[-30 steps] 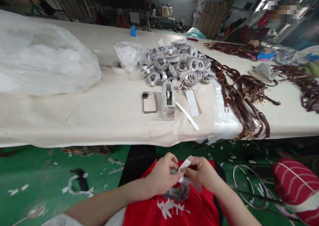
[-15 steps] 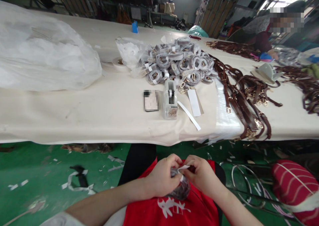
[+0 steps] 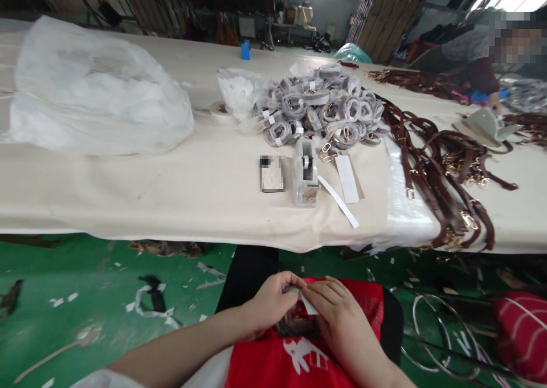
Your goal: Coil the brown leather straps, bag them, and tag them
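In my lap, over a red apron (image 3: pixel 371 302), lies a coiled strap wrapped in thin plastic (image 3: pixel 294 325). My left hand (image 3: pixel 271 299) is closed around the coil's left and upper side. My right hand (image 3: pixel 337 311) bends over its right side, fingers pressed together on a white paper strip (image 3: pixel 308 305) that wraps the coil. Its fingertips meet the left hand's at the top of the coil. The lower part of the coil shows between the hands; the palms hide the rest.
On the table (image 3: pixel 205 188) ahead stand a tape dispenser (image 3: pixel 306 174), white strips (image 3: pixel 347 177) and a heap of wrapped coiled straps (image 3: pixel 325 106). Brown straps (image 3: pixel 440 188) lie right, a large plastic bag (image 3: pixel 102 103) left. A co-worker (image 3: pixel 482 74) is at far right. Metal rings (image 3: pixel 444 331) flank my right.
My right hand has turned from pinching the white strip's end to lying over it, pressing against the coil. The left hand keeps its hold. The view has swung slightly left.
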